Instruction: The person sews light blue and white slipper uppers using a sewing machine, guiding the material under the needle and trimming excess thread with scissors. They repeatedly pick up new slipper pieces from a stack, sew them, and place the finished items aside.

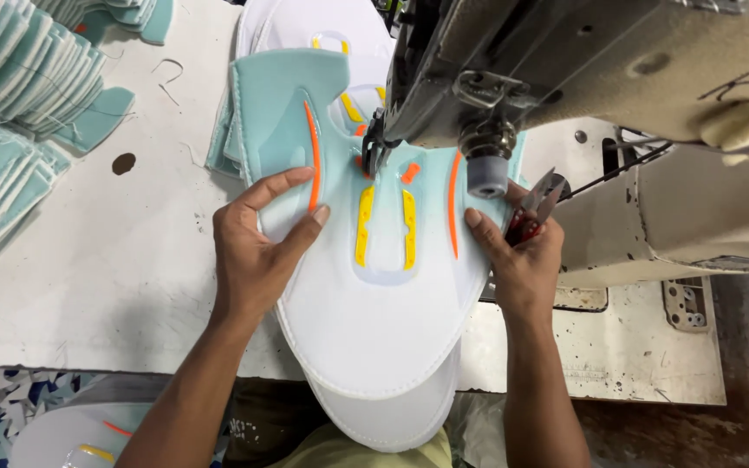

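At the far left, stacks of pale teal cut pieces lie fanned on the white worktable, their outer ends cut off by the frame. Next comes the left hand, fingers spread and pressed flat on the left side of the shoe upper panel, thumb and forefinger apart beside an orange strip; it grips nothing, only pins the piece down. The panel, white mesh with teal, yellow and orange trim, lies on the table under the sewing machine, its rounded end hanging over the near edge. It looks light, thin and floppy, likely to slide or pucker, so flat palms on both sides near the needle seem the safest hold, rather than pinching an edge. The needle and presser foot are largely hidden by the machine head. The right hand presses the panel's right edge with its forefinger while its other fingers are curled around small red-handled thread snips. More panels beneath are mostly covered.
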